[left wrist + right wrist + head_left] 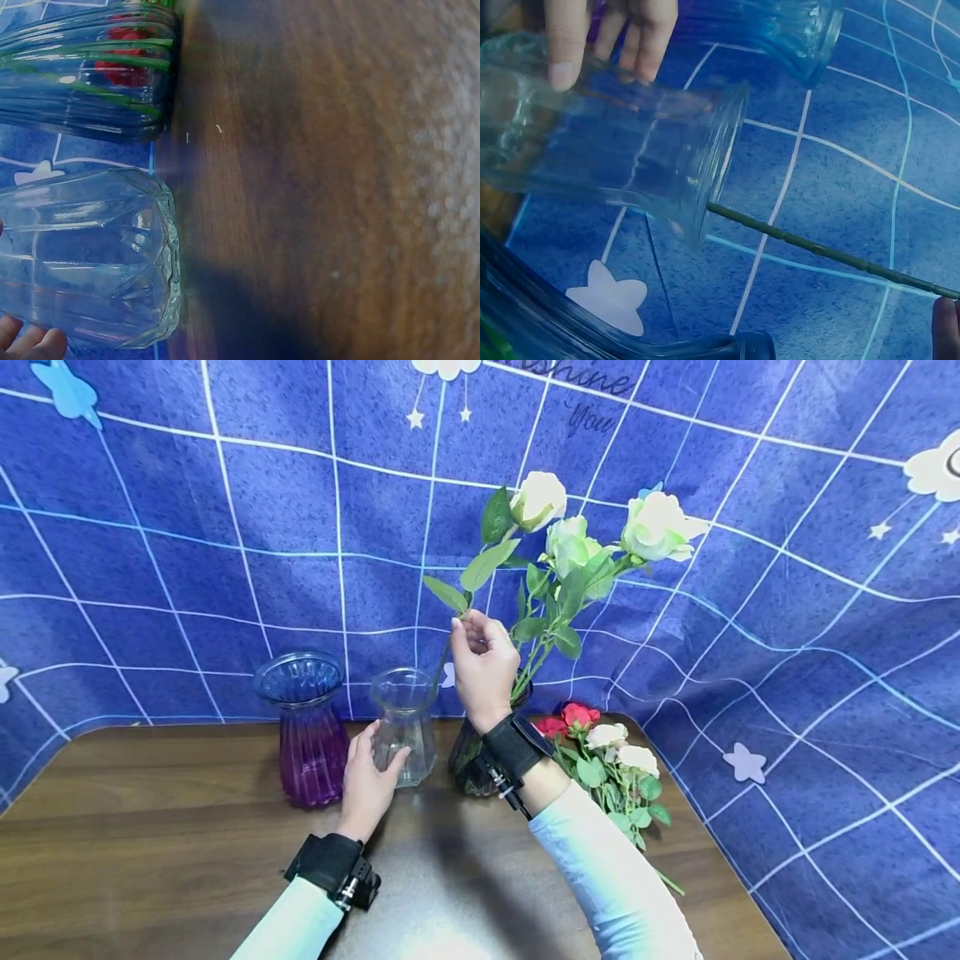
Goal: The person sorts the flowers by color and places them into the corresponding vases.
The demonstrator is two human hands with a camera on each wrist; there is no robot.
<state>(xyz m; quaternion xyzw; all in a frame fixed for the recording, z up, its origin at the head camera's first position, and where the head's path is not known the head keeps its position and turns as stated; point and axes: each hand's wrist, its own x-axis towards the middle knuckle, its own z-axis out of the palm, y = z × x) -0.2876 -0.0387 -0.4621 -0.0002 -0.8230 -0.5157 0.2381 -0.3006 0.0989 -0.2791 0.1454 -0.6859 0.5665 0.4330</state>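
Note:
A white rose (538, 500) is pinched by its stem in my right hand (483, 664). Its green stem (810, 245) slants down to the rim of a clear glass vase (405, 735); whether the tip is inside I cannot tell. My left hand (372, 781) holds that vase low on its body, thumb on the near side and fingers round the other, as the right wrist view shows. The vase stands upright on the table. Behind my right wrist, a dark glass vase (467, 760) holds white-green roses (573, 547), partly hidden.
A purple-and-blue glass vase (311, 752) stands to the left of the clear one. Red roses (579, 717) and pale pink roses (636, 760) lie at the table's right side. A blue grid-patterned cloth (247, 543) hangs behind the wooden table (172, 852).

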